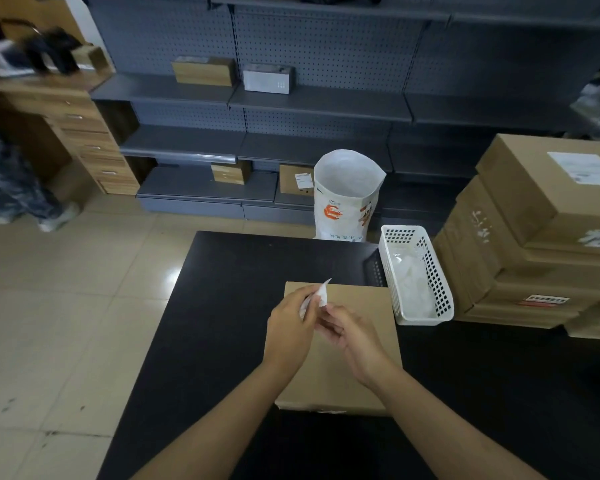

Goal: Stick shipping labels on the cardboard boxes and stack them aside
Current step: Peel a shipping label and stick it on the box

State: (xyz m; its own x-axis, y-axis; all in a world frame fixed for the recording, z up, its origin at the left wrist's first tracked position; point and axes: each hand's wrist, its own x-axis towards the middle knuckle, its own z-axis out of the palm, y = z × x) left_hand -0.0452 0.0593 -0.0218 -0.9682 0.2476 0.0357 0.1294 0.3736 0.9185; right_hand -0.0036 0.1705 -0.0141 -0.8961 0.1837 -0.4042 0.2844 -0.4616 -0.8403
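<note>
Both hands, left [290, 329] and right [352, 336], pinch a white label [321, 294] above a flat box [340, 372] on the black table [222, 306], beside a basket [394, 268] and stacked boxes [520, 237].

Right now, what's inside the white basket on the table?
The white basket holds crumpled white plastic or paper. Anything beneath that is covered.

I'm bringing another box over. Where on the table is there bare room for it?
Bare table lies left of the box that sits under both hands, and beyond it toward the sack. The right is crowded: the basket adjoins the box, with stacked boxes just past it.
</note>
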